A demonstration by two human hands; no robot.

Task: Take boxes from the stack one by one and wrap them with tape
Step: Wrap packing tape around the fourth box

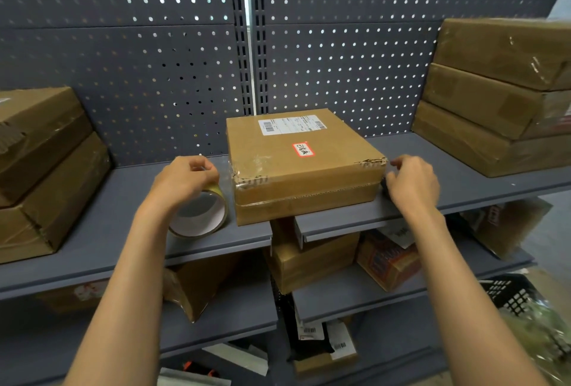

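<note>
The box (304, 166) sits mid-shelf (102, 225) with its back edge near the pegboard wall (154, 77), leaving only a narrow gap behind it. To its left the tape roll (200, 214) fills the space just beside it, then bare shelf runs to the left stack (46, 169). To its right a stretch of open shelf reaches the three-box stack (494, 98), and nothing hangs over the box.

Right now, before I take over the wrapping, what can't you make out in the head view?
- Shipping label on the centre box: print too small.
- Small dark thing at the right hand: hidden by its fingers.
- Tape roll: top covered by the left hand.
- Right stack: cut off by the frame edge.
</note>
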